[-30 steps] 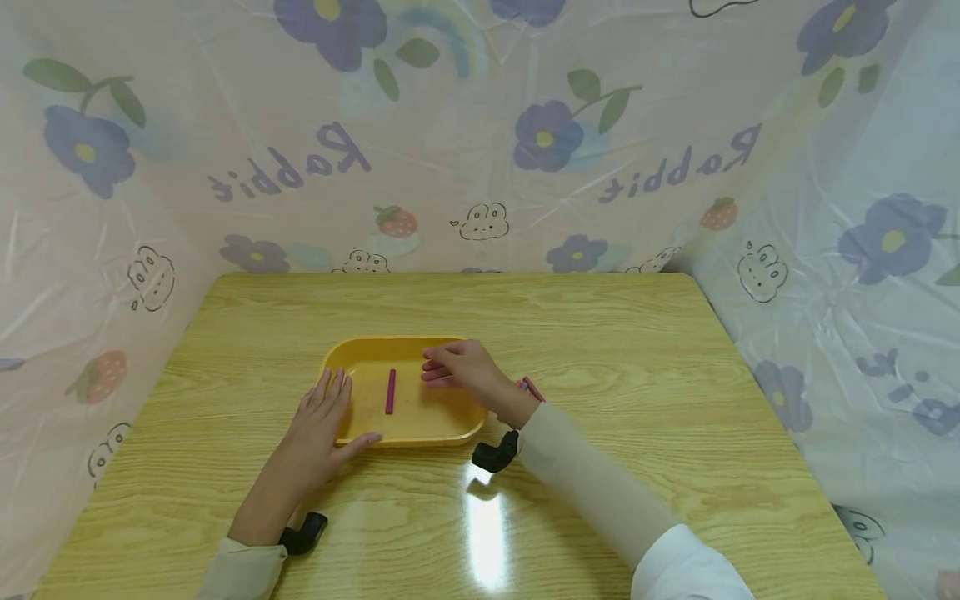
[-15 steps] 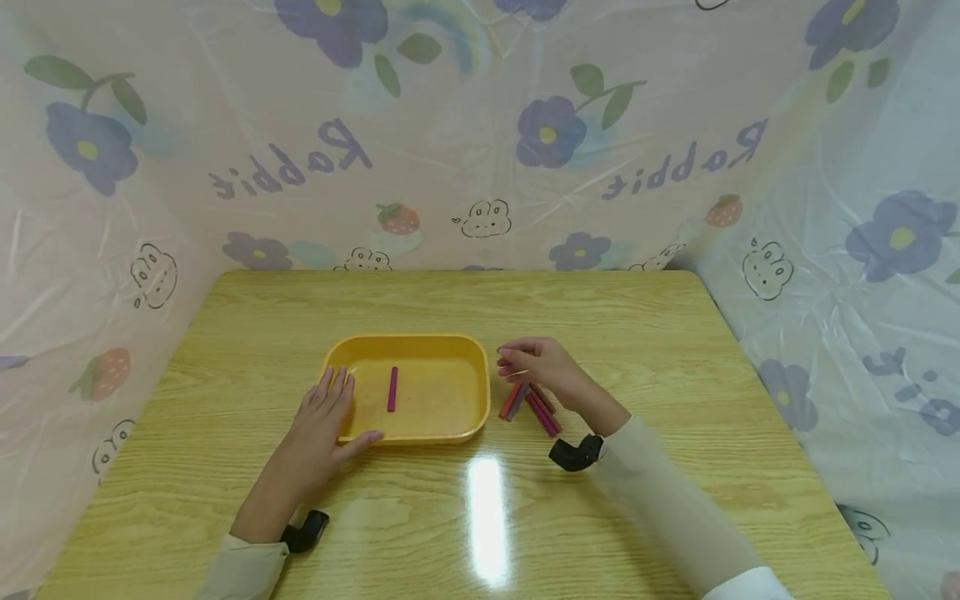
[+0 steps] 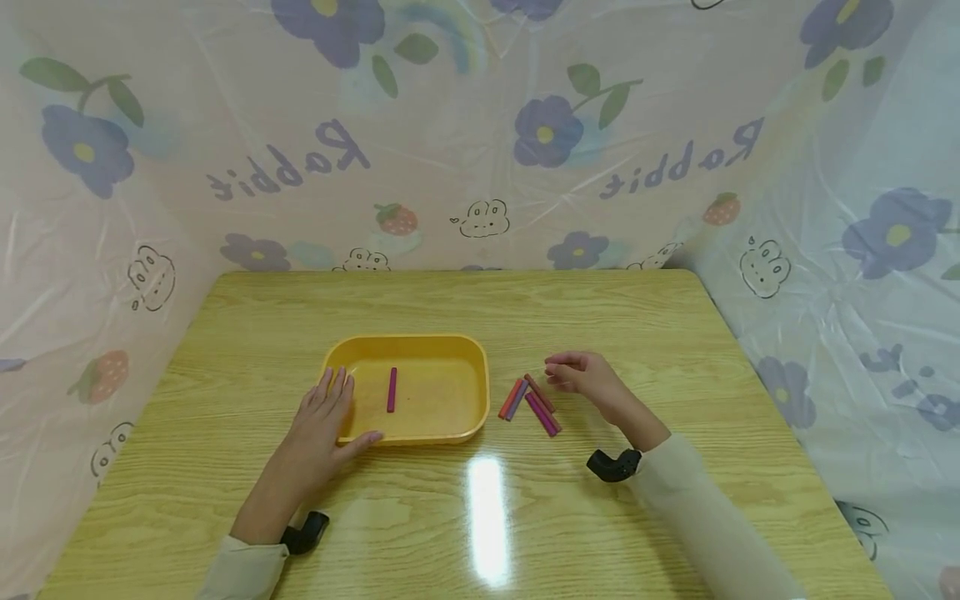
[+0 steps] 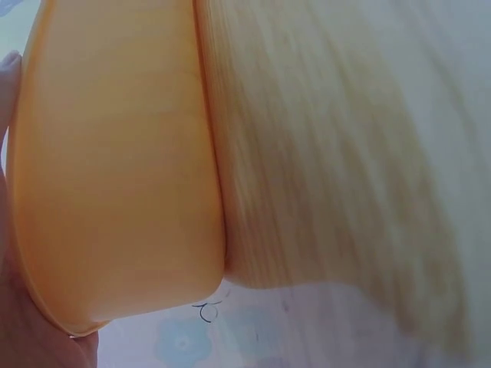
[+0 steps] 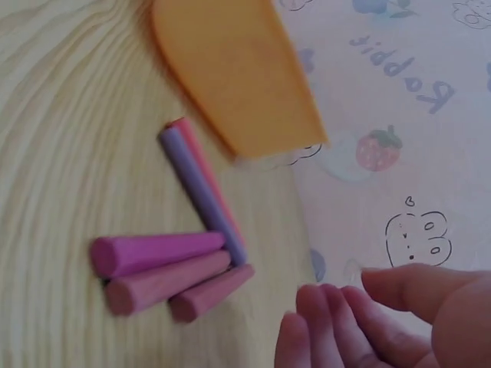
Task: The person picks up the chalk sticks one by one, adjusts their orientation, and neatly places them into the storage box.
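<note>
My left hand (image 3: 318,425) rests on the left end of a yellow tray (image 3: 420,337), fingers over the rim and thumb along its front edge. The left wrist view shows the tray's outer wall (image 4: 115,161). One dark magenta crayon (image 3: 392,390) lies inside the tray. To the tray's right, several crayons lie on the table: a red one (image 3: 509,398) beside a purple one (image 3: 517,400), a magenta one (image 3: 539,412) and brownish ones, including one farther back (image 3: 538,392). My right hand (image 3: 596,387) hovers just right of them, fingers loosely bent, holding nothing.
The wood-grain table (image 3: 675,333) ends at a patterned curtain (image 3: 450,167) behind it and at both sides. Each wrist carries a black camera mount, seen below the right hand (image 3: 613,466) and the left (image 3: 306,533). Light glares on the table front.
My right hand has come out of the tray and moved right, past the loose crayons, which now show fully. The left hand and the crayon in the tray have stayed put.
</note>
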Available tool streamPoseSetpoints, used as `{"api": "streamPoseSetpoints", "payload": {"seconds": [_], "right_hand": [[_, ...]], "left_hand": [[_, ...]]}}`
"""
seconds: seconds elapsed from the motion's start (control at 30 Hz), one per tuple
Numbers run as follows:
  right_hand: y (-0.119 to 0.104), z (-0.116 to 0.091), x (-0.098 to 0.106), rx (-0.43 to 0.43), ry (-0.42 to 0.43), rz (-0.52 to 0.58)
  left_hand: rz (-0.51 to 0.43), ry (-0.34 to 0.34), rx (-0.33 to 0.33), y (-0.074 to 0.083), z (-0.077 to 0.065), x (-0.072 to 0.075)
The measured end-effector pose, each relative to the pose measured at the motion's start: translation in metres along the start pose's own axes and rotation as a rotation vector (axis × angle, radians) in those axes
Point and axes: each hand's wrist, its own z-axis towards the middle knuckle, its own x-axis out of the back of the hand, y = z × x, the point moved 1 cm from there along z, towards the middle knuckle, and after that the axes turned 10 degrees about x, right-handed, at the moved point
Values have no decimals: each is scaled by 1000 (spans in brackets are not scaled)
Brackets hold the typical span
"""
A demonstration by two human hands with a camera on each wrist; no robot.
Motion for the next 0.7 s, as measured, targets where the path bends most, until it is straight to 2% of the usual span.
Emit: {"api": "streamPoseSetpoints", "payload": {"seconds": [0.1,0.3,0.4,0.7], "right_hand": [[2,-4,-1,9,3,-91],[11,-6,-6,83,10,-413],[16,-6,-10,105,3,-530],[23,-9,-19,103,-5,-660]], "left_hand": [[0,4,-1,0,0,0],[-8,3,-1,1,-1,2],[-9,-3,0,1,-1,2],[-12,10,-9,0,-1,0]]}}
